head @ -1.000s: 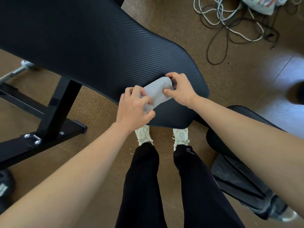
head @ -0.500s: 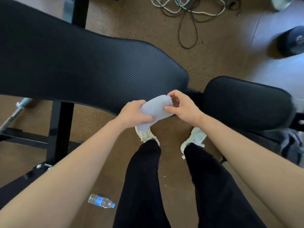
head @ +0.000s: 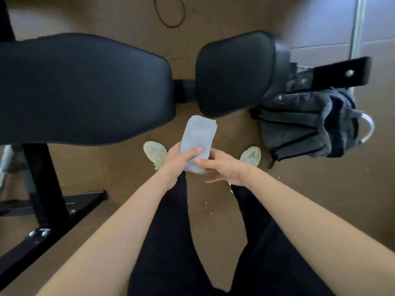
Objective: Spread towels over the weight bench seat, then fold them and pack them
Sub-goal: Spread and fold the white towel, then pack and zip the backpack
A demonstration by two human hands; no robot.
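A small folded grey towel is held in the air in front of the gap between the bench's two pads. My left hand grips its near end with the thumb on top. My right hand touches the towel's near right corner with its fingers mostly straight. The long black back pad of the weight bench fills the left, and the shorter seat pad lies to the right. A dark grey backpack sits on the floor right of the seat pad.
The bench's black steel frame and foot stand at lower left. A bracket sticks out right of the seat pad. A black cable loops on the brown floor beyond. My legs and pale shoes are below the towel.
The towel has come off the back pad's edge toward me. The view has swung right, bringing the seat pad and backpack into sight. My right hand's pinch has loosened to a touch.
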